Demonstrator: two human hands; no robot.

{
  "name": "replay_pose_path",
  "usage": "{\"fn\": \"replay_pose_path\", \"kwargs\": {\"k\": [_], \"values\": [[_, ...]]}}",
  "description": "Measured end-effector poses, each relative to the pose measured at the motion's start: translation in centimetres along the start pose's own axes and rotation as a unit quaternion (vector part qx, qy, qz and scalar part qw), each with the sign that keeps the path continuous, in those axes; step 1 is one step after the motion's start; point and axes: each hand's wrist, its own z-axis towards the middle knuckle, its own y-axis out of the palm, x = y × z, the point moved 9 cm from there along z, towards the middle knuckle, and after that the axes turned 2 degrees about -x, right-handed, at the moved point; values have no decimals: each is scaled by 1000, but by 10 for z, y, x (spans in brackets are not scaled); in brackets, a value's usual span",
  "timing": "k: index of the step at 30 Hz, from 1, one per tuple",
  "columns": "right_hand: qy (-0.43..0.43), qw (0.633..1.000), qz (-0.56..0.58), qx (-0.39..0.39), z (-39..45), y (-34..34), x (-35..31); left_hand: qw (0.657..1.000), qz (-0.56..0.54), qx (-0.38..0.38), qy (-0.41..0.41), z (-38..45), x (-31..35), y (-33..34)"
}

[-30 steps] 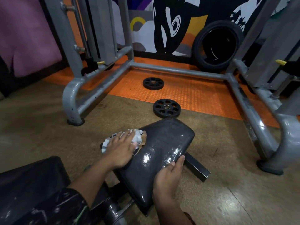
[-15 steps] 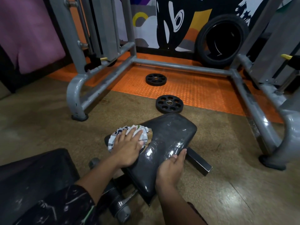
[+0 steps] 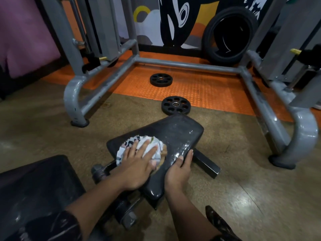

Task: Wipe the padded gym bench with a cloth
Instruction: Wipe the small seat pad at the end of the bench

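Note:
A black padded bench pad (image 3: 175,134) lies tilted in the middle of the view, shiny and scuffed, with a torn patch near its middle. A white patterned cloth (image 3: 133,145) lies on the pad's left part. My left hand (image 3: 139,164) presses flat on the cloth, fingers straight and spread. My right hand (image 3: 178,171) grips the pad's right edge, thumb on top and fingers curled under. A second black pad (image 3: 34,186) of the bench fills the lower left.
Two black weight plates (image 3: 175,105) (image 3: 161,79) lie on the floor beyond the pad. A grey steel machine frame (image 3: 74,100) surrounds an orange mat (image 3: 208,91). A black tyre (image 3: 229,33) leans at the back wall. The bench's metal foot (image 3: 206,165) sticks out to the right.
My left hand with the cloth has slid a little to the right, from the pad's left edge onto its surface. The right hand keeps its grip. The camera has tilted down slightly.

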Motion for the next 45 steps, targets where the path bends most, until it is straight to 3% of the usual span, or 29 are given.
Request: {"fn": "replay_pose_path", "kwargs": {"k": [3, 8, 12, 16, 24, 27, 31, 37, 41, 45], "values": [[-59, 993, -87, -47, 3, 9, -8, 998, 22, -18, 49, -24, 21, 11], [-132, 953, -232, -143, 40, 11, -19, 999, -32, -13, -3, 0, 12, 3], [-164, 928, -274, -192, 56, 5, -24, 1000, 18, -4, 9, -15, 32, 12], [-184, 918, -302, -180, 51, 1, -25, 998, 40, -9, 51, -36, 51, 19], [-178, 894, -365, -188, 55, -2, -21, 997, -36, 32, -52, -3, 15, 6], [-176, 899, -352, -191, 54, 0, -21, 995, 46, 83, -2, -34, 37, 18], [-166, 910, -323, -200, 54, 1, -21, 996, 34, 69, 37, -14, 57, 17], [-174, 903, -331, -211, 58, -5, -24, 996, -34, 48, -64, 10, 24, 4], [-167, 910, -315, -211, 55, 0, -22, 997, 35, 69, -13, -22, 59, 19], [-157, 914, -314, -203, 55, 0, -23, 999, 15, 44, 7, 25, 63, 7]]}}
